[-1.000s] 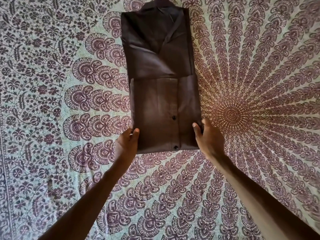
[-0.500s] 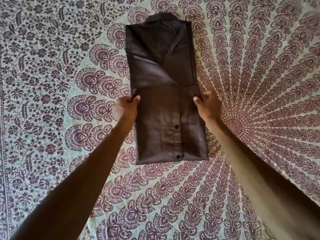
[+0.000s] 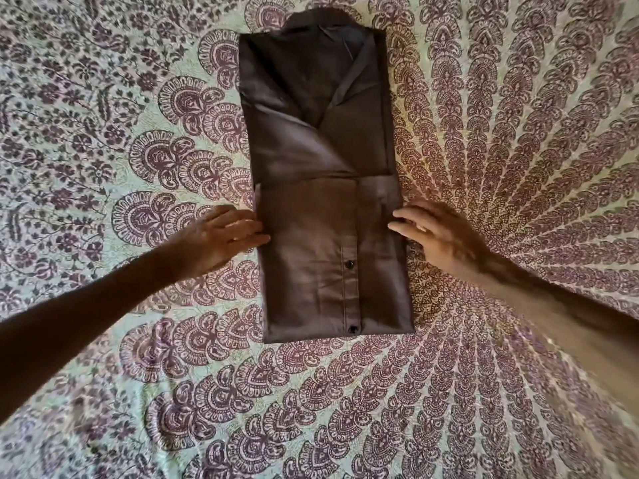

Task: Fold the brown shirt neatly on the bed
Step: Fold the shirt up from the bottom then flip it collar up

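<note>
The brown shirt [image 3: 321,188] lies flat on the bed as a long narrow rectangle, collar at the far end, its lower part folded up over the middle with two buttons showing. My left hand [image 3: 221,236] lies flat beside the shirt's left edge, straight fingertips touching it. My right hand [image 3: 439,233] lies on the right side, fingers spread and relaxed, tips at the shirt's right edge. Neither hand grips the cloth.
The bedspread [image 3: 138,133] is pale green with a purple mandala and floral print and fills the whole view. It lies flat all around the shirt.
The hands had gripped the folded edge and carried it up the shirt; now they have let go and lie open at the shirt's sides, lower than half a second ago.
</note>
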